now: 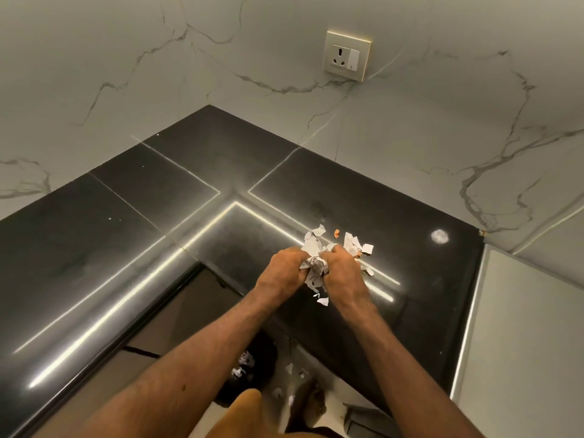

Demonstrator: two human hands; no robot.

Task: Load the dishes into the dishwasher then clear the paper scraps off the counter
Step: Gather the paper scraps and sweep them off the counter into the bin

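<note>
Head view looks down on a glossy black counter [151,235] that runs into a corner of pale, veined marble wall [442,137], where a cream wall socket [347,55] is mounted. Both forearms reach forward over the counter's near edge, and the two hands meet close together above its right-hand section. The left hand [282,270] and the right hand [343,273] have their fingers curled inward, and together they clutch a wad of paper scraps [314,269] pressed between them, with crumpled white paper poking out of the gap between the knuckles. Just beyond the hands, loose scraps [313,243] lie scattered on the counter, touching or overlapping one another, with a small orange piece [337,233] among them. A single white scrap [323,300] sits on the counter just below the hands, between the wrists. Further right, a round bright reflection [440,237] shows on the polished surface, well apart from the paper. Below the counter edge, a dark bin [262,352] stands on the floor with crumpled paper inside it, and several fallen bits [289,368] lie on the light floor beside it, near a bare foot [313,403].
</note>
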